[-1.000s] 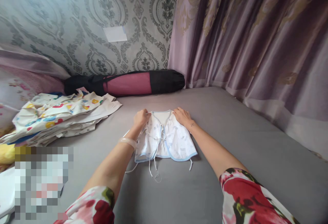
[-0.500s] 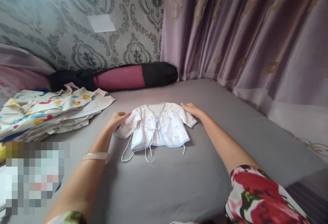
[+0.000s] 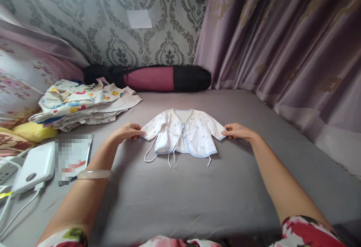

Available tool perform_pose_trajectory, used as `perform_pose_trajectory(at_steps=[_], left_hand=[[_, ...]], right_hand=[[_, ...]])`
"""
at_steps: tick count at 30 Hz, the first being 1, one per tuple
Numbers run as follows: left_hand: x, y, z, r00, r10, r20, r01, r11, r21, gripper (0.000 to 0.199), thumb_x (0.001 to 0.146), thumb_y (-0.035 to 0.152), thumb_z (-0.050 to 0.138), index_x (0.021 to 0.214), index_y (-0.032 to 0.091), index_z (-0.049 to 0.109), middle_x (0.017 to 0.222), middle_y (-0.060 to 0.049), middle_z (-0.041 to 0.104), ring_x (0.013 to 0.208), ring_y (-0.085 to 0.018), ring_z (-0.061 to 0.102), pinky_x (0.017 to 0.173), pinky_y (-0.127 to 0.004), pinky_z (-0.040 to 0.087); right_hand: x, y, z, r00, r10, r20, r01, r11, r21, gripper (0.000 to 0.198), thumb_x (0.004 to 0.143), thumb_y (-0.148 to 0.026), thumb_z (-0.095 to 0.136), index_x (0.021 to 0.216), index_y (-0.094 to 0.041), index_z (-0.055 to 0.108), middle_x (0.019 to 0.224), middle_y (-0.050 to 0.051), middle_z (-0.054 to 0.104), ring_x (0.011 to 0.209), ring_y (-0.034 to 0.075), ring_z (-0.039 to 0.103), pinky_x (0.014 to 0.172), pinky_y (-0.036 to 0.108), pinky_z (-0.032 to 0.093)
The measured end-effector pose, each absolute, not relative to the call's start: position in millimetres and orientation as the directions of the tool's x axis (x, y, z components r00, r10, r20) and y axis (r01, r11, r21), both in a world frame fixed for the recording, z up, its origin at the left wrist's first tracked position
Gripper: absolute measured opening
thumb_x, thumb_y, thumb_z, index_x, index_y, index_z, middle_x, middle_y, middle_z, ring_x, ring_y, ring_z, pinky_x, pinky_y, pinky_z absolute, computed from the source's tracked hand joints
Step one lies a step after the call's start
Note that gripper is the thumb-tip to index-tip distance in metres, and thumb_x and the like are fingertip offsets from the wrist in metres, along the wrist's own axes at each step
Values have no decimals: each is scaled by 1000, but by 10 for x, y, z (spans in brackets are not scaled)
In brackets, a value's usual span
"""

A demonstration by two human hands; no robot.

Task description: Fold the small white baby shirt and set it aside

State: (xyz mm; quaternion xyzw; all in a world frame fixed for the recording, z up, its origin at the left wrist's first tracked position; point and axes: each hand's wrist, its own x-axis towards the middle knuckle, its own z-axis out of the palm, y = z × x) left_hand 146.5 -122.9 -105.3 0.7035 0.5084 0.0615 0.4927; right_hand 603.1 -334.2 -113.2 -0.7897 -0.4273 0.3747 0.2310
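A small white baby shirt [image 3: 197, 134] with pale blue trim and a faint print lies spread on the grey bed sheet [image 3: 180, 194]. Its front is tied with thin white strings [image 3: 172, 156], whose ends trail below the hem. My left hand [image 3: 128, 132] pinches the cuff of the sleeve on the left, and that arm wears a pale bangle. On the other side, my right hand [image 3: 236, 131] pinches the opposite cuff. Both sleeves stretch outward and slope down from the shoulders.
A pile of printed clothes [image 3: 84, 102] lies at the back left, near a floral pillow [image 3: 19, 77]. A long black and maroon bag [image 3: 149, 78] rests along the wall. A white charger with cables [image 3: 38, 168] and a blurred-out packet [image 3: 73, 156] sit at left.
My hands have moved from higher on the sleeves to the cuffs, and the sleeves are pulled straighter outward. The view has turned left, bringing the charger into sight.
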Motion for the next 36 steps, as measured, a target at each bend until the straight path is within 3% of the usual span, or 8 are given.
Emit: perform_pose_trajectory(at_steps=[7, 11, 15, 18, 23, 27, 32, 36], left_hand=[[1447, -1115, -1086, 142, 927, -347, 496, 237, 835, 34, 57, 37, 80, 72, 17, 58, 51, 2, 58, 54, -15, 62, 49, -20, 42], [1525, -1049, -1123, 40, 968, -248, 335, 221, 916, 18, 72, 22, 70, 78, 16, 55, 64, 0, 61, 62, -15, 67, 60, -25, 53], [1569, -1004, -1210, -21, 984, -175, 279, 174, 945, 16, 76, 14, 64, 88, 13, 55, 72, -3, 62, 68, -15, 68, 64, -27, 56], [1540, -984, -1287, -32, 995, -99, 345, 104, 933, 30, 76, 19, 64, 103, 11, 54, 90, -8, 65, 75, -16, 69, 67, -27, 57], [1421, -1056, -1339, 10, 995, 104, 615, -88, 784, 55, 71, 37, 67, 119, 15, 53, 127, -15, 56, 97, -22, 67, 76, -29, 55], [1370, -1325, -1268, 148, 984, 98, 685, -173, 708, 57, 73, 44, 63, 121, 16, 54, 106, -10, 66, 91, -22, 66, 76, -31, 53], [1403, -1855, -1154, 415, 903, -112, 621, -191, 760, 58, 70, 54, 65, 115, 19, 55, 91, -5, 68, 82, -20, 63, 72, -31, 50], [1482, -2188, -1200, 576, 789, -215, 545, -174, 820, 65, 71, 53, 66, 123, 20, 48, 88, -2, 67, 73, -17, 61, 66, -30, 49]], right_hand=[[6117, -3286, -1160, 634, 703, -322, 239, -574, -783, 13, 82, -24, 68, 89, -14, 64, 56, 3, 66, 43, 10, 57, 35, 15, 35], [6121, -3188, -1228, 788, 581, -205, 165, -519, -839, 19, 85, -17, 63, 103, -11, 62, 64, 4, 69, 46, 11, 61, 38, 16, 42], [6158, -3126, -1343, 830, 546, -115, 206, -491, -847, 28, 89, -14, 55, 116, -9, 59, 77, 8, 72, 56, 11, 65, 53, 19, 52], [6198, -3121, -1423, 848, 527, -53, 253, -490, -834, 35, 85, -13, 58, 120, -11, 59, 98, 12, 73, 81, 15, 70, 73, 25, 56], [6093, -3219, -1443, 809, 581, 87, 443, -506, -740, 59, 81, -19, 62, 138, -14, 47, 124, 16, 64, 111, 22, 64, 94, 32, 50], [5845, -3412, -1382, 731, 663, 162, 563, -451, -693, 53, 81, -18, 57, 134, -14, 49, 134, 17, 57, 100, 20, 67, 89, 30, 51], [5495, -3732, -1336, 516, 856, -48, 583, -391, -712, 56, 77, -15, 54, 133, -15, 47, 107, 8, 68, 67, 12, 63, 66, 24, 49], [5226, -3934, -1306, 348, 918, -189, 606, -374, -702, 65, 74, -15, 53, 138, -17, 42, 102, 3, 67, 64, 10, 58, 63, 22, 46]])
